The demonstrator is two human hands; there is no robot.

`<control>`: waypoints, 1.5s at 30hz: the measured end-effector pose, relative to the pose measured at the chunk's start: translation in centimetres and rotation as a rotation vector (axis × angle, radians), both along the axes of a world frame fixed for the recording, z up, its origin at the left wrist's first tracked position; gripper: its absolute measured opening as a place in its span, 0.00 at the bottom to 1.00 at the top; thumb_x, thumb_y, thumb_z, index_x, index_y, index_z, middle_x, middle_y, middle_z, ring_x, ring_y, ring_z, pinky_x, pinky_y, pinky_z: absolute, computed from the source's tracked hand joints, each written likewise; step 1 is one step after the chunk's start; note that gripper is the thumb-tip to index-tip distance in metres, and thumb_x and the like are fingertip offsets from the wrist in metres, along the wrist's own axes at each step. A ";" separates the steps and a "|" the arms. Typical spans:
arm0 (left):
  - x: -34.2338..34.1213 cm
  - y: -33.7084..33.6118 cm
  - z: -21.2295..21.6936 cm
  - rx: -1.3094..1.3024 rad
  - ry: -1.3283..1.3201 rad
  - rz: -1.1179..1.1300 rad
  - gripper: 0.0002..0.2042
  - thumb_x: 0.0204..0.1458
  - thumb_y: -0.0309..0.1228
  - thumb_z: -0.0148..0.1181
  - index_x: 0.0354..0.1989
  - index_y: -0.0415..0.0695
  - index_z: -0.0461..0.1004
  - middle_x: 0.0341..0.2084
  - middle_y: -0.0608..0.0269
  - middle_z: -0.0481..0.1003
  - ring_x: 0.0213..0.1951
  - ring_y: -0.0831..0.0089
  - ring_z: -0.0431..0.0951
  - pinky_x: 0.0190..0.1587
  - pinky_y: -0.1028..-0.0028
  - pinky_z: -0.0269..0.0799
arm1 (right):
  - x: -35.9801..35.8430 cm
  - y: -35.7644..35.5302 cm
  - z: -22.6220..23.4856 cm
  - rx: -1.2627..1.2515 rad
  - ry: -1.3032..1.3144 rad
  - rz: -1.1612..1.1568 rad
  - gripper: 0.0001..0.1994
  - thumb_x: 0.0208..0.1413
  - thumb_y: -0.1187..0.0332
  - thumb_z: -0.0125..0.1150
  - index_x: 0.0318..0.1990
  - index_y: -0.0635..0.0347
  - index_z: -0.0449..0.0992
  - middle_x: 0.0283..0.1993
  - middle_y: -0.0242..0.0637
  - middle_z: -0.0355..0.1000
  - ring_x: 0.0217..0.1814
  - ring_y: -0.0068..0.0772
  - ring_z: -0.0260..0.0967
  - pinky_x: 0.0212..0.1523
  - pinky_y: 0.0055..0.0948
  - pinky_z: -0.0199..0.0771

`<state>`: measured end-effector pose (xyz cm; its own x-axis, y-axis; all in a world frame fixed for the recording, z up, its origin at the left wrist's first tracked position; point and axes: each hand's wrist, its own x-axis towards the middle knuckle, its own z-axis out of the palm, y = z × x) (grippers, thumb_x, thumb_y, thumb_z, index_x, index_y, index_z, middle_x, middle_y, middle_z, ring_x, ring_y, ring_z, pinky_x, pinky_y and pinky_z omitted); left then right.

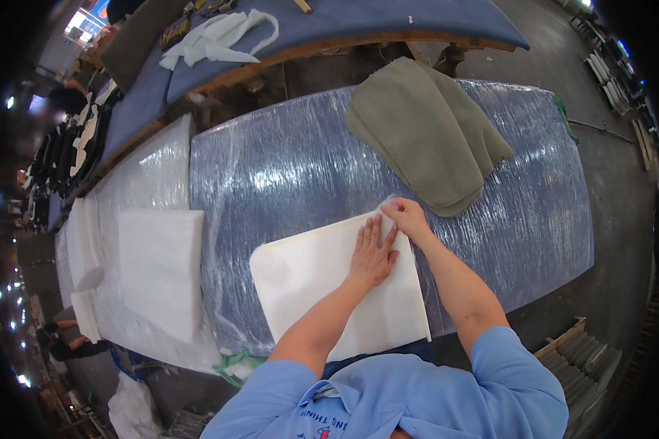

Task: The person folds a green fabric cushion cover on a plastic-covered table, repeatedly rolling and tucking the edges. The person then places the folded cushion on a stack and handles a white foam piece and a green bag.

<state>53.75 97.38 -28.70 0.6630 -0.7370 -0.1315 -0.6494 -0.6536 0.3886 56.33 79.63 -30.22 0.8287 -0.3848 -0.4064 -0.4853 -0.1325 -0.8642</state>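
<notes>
A white, roughly square foam cushion pad [300,274] lies on the plastic-wrapped table in front of me. My left hand [373,254] rests flat on it near the far right corner, fingers stretched out. At that corner my right hand [408,218] pinches a thin tuft of white batting [389,205]. How far the batting runs under or over the pad cannot be made out. Just beyond my right hand lies a stack of olive-green fabric pieces [428,139], apart from the pad.
Plastic film covers the blue work table [293,164]. To the left, folded white batting sheets [159,271] lie on a wrapped surface. A second blue table [388,22] at the back carries white scraps [223,36] and tools. Grey slats [582,358] stand at the lower right.
</notes>
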 end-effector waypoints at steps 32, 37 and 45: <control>3.0 -0.9 -2.4 0.042 -0.047 -0.009 0.32 0.68 0.41 0.42 0.80 0.50 0.49 0.80 0.56 0.46 0.80 0.54 0.43 0.80 0.52 0.34 | 2.6 -2.5 -1.7 -0.757 0.160 0.465 0.13 0.65 0.58 0.58 0.38 0.55 0.84 0.41 0.47 0.82 0.47 0.54 0.80 0.49 0.51 0.78; 2.8 -1.2 -2.3 -0.019 -0.070 -0.006 0.31 0.68 0.41 0.42 0.79 0.49 0.51 0.80 0.54 0.47 0.80 0.52 0.44 0.79 0.51 0.36 | 0.6 -8.1 -1.5 -0.849 0.155 0.334 0.11 0.63 0.60 0.59 0.42 0.54 0.83 0.41 0.47 0.82 0.47 0.54 0.80 0.50 0.51 0.79; 2.7 -1.1 -2.6 -0.042 -0.093 -0.001 0.32 0.67 0.42 0.44 0.80 0.54 0.51 0.80 0.52 0.47 0.80 0.50 0.44 0.79 0.50 0.35 | -1.2 -5.4 -0.6 -0.556 -0.125 0.465 0.14 0.61 0.66 0.60 0.54 0.46 0.82 0.46 0.46 0.82 0.53 0.51 0.79 0.55 0.46 0.78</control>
<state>56.50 96.30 -31.35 0.6705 -0.7409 -0.0380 -0.6845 -0.6375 0.3537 55.17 74.24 -30.77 0.9839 -0.1041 -0.1456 -0.1747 -0.7358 -0.6543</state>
